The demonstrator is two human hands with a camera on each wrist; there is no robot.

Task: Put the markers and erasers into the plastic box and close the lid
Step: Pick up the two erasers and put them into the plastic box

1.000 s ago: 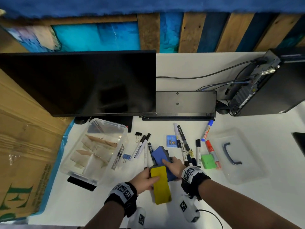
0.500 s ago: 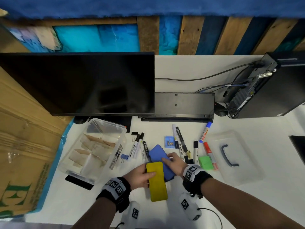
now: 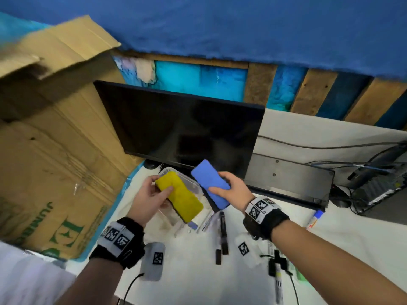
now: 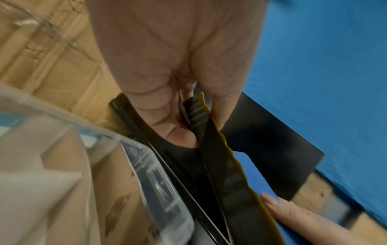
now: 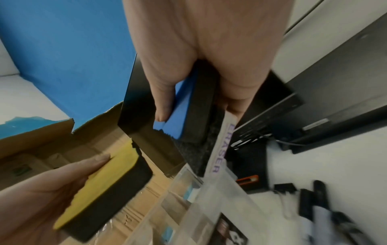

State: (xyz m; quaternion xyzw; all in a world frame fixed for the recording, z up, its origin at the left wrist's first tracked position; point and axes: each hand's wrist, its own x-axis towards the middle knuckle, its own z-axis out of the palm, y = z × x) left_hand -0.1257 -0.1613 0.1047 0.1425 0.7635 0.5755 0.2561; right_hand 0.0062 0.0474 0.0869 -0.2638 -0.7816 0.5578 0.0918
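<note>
In the head view the left hand (image 3: 148, 197) holds the yellow eraser (image 3: 178, 196) in the centre of the frame, a little to the left. The thumb lies on the yellow face and the other fingers curl under the dark back, so the hand is clamped on this eraser. The eraser is lifted above the plastic box (image 3: 193, 183), which is transparent and is seen only partly behind and under it, in front of the dark monitor (image 3: 180, 126).

The right hand (image 3: 233, 190) grips the blue eraser (image 3: 210, 183) just to the right of the yellow one. Its thumb presses on the blue face and the fingers are closed round the edge. The two erasers are near each other, but they do not touch. In the right wrist view a white label with the word ERASER is seen on the side of the blue eraser.

The left wrist view shows the box rim in the lower left and cardboard pieces inside it.

Several markers (image 3: 222, 233) lie on the white table (image 3: 330, 245) in the lower middle of the head view, below the hands. One more marker with a blue cap (image 3: 315, 219) lies at the right, near the black flat unit (image 3: 288, 179). A big cardboard carton (image 3: 50, 150) fills the left side of the frame. The lid of the box is not visible in these views.
</note>
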